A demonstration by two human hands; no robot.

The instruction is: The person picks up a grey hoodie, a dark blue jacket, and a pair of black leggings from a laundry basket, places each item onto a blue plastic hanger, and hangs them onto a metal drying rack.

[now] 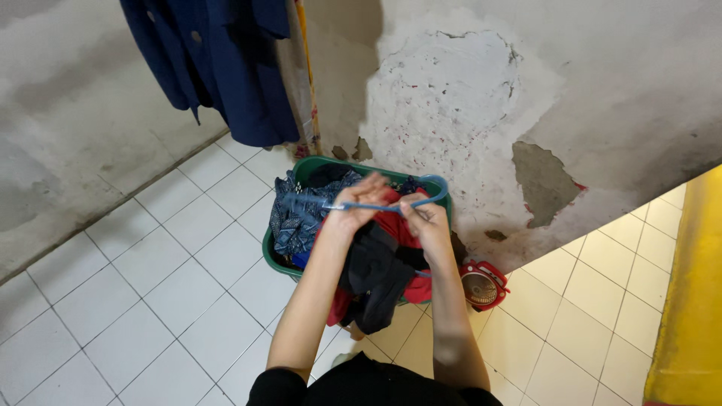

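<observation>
My left hand (355, 204) grips a blue plastic hanger (421, 197) near its middle, held level above a green laundry basket (280, 259). My right hand (423, 222) is closed on the hanger's other side, just below its hook. A red and black garment (376, 274) hangs down from the hanger between my forearms. More clothes fill the basket, among them a blue patterned cloth (295, 216).
A dark blue garment (218, 60) hangs against the peeling grey wall at the upper left. A small red fan (481, 284) lies on the white tiled floor right of the basket. A yellow surface (692, 301) runs along the right edge.
</observation>
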